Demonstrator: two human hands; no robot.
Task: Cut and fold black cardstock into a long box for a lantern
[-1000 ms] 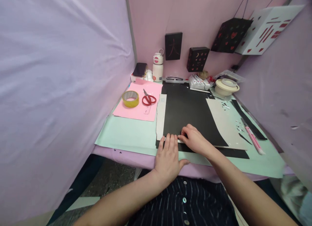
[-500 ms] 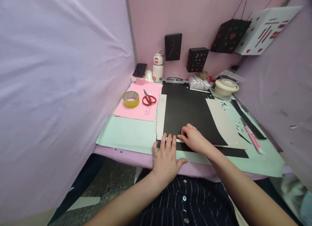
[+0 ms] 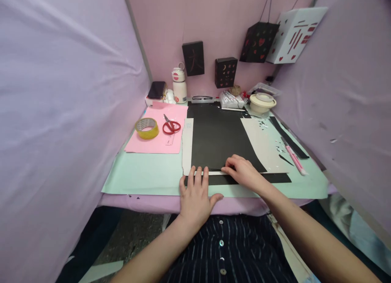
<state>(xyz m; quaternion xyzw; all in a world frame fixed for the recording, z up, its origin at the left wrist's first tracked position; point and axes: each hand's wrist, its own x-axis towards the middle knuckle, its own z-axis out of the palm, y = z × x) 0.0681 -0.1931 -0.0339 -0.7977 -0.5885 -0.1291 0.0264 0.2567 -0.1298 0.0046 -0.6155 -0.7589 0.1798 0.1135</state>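
Note:
A large sheet of black paper lies over a whitish board on the table. My left hand rests flat with fingers spread, its fingertips on the near left edge of the black sheet and the board. To its right, my right hand is closed, thumb and curled fingers pinching the near edge of the black sheet. A thin pale strip of the board shows along that edge between the hands. Another black piece sticks out from under the board toward me.
Left, on pink paper, are a tape roll and red scissors. A pink cutter and black scraps lie right. Behind stand a bottle, paint tubes and a bowl; box lanterns hang above.
My right hand has slid rightward along the near edge of the black sheet, widening the gap between my hands. My left hand stays in place. The camera has turned slightly right.

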